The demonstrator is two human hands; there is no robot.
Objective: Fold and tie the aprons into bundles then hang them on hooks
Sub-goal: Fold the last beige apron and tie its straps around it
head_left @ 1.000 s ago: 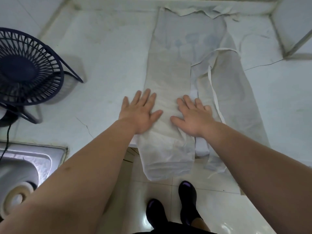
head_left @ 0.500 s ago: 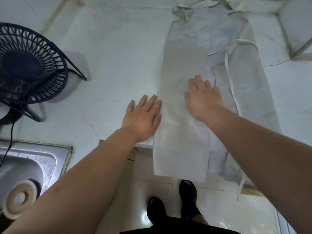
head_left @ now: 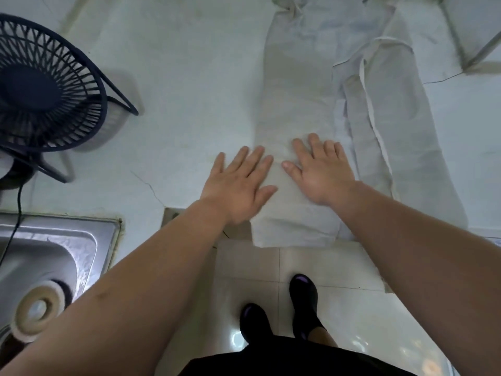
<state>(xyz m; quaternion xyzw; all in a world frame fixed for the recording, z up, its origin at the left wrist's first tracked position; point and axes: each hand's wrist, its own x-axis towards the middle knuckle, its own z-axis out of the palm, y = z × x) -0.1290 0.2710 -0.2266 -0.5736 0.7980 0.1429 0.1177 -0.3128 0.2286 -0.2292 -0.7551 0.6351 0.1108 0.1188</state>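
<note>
Standing at the left end of the counter (head_left: 189, 77) is a dark fan (head_left: 40, 85), with a steel sink (head_left: 54, 253) set into the counter's near left corner. Right of the counter's middle, the left hand (head_left: 238, 185) lies flat, fingers straight and spread, across the left edge of the folded apron (head_left: 295, 90). The pale apron runs lengthwise from the counter's near edge, which it overhangs, toward the far side. The right hand (head_left: 322, 172) presses it, fingers straight.
</note>
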